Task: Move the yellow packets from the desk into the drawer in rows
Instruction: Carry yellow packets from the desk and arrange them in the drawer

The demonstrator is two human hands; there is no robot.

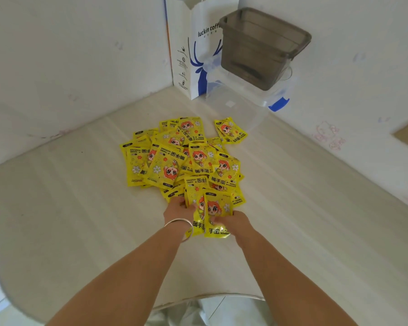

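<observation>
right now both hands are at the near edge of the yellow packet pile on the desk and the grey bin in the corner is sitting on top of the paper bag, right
Not quite. The head view shows the grey bin sitting on a clear plastic box, beside the paper bag, not on it. The rest holds: the left hand and right hand are both at the near edge of the yellow packet pile on the desk.

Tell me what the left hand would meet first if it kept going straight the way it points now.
Probably the pile of yellow packets: the left hand already grips packets at its near edge and points up the desk into the heap.
</observation>
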